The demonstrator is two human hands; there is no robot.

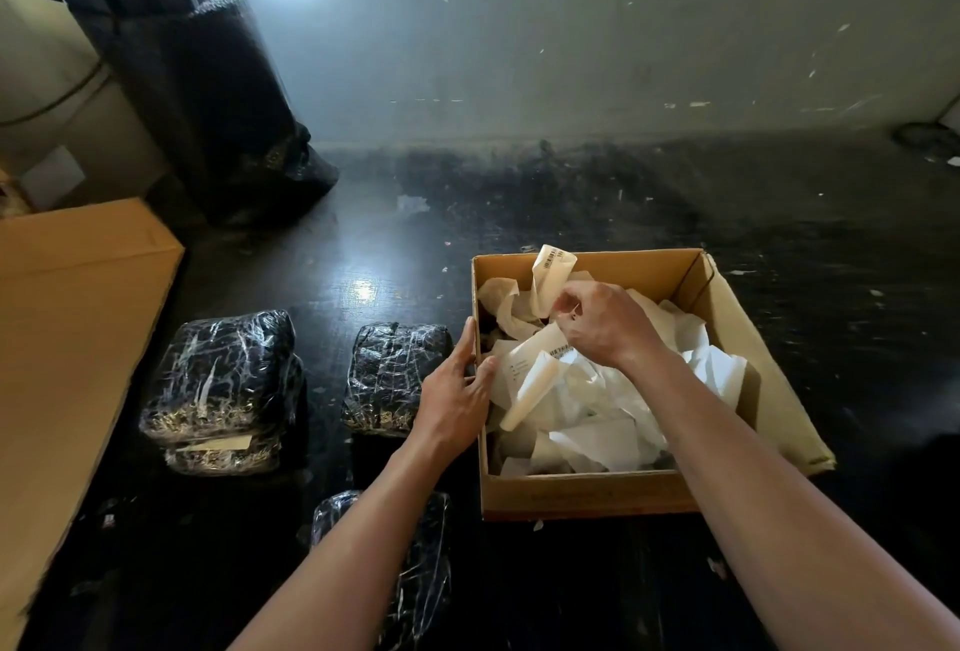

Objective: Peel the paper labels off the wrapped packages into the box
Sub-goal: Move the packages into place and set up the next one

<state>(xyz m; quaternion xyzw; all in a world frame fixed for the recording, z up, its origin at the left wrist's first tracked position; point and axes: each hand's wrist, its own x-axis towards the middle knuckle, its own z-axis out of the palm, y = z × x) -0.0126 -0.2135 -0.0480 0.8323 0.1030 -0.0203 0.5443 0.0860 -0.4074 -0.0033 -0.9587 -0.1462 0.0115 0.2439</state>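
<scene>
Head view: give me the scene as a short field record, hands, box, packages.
left hand: open, resting on the left wall of the box
right hand: over the box, fingers pinched on a curled paper label
box: open cardboard, on the dark floor, filled with crumpled peeled labels
packages: three spots left of the box; far-left stack, middle one, near one partly under the left forearm
label left on: pale strip visible on the stack's lower package

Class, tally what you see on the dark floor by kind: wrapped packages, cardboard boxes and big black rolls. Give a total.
Wrapped packages: 4
Cardboard boxes: 2
Black rolls: 1
Total: 7
</scene>
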